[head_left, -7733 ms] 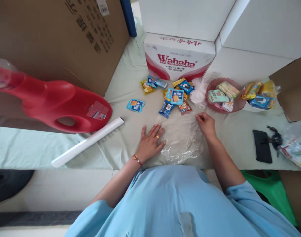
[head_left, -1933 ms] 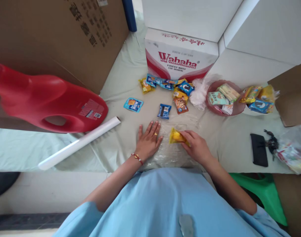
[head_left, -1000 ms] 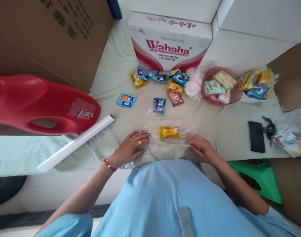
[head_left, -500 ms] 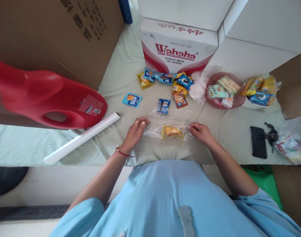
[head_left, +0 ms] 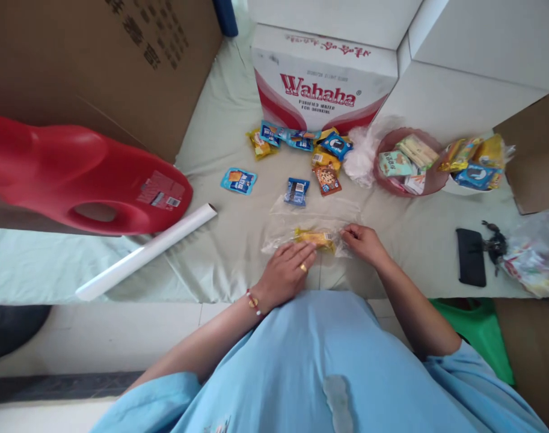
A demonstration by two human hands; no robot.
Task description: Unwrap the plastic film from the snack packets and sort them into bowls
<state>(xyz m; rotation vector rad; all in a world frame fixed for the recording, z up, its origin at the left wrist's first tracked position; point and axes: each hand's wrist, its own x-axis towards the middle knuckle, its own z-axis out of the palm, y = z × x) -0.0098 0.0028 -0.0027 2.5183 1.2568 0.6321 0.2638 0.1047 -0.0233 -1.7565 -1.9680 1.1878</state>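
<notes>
A clear plastic bag (head_left: 278,225) lies flat before me, and a yellow-wrapped snack (head_left: 317,236) rests on or inside it; I cannot tell which. My left hand (head_left: 287,267) lies palm down with its fingers stretched out, the fingertips over the near edge of the snack and bag. At the bag's right edge, my right hand (head_left: 358,239) pinches the plastic between thumb and fingers. Just beyond the bag are a dark blue snack packet (head_left: 296,192) and a brown cookie packet (head_left: 327,180).
A light blue packet (head_left: 239,180) lies left of centre. Behind, several packets sit by a Wahaha carton (head_left: 323,90). A pink bowl (head_left: 385,183) of snacks stands right, near a black phone (head_left: 471,257). Leftward are a white roll (head_left: 148,252) and a red jug (head_left: 89,174).
My left hand has let go of the bag's left edge and moved right and nearer, onto the snack's near side. My right hand stays at the right edge.
</notes>
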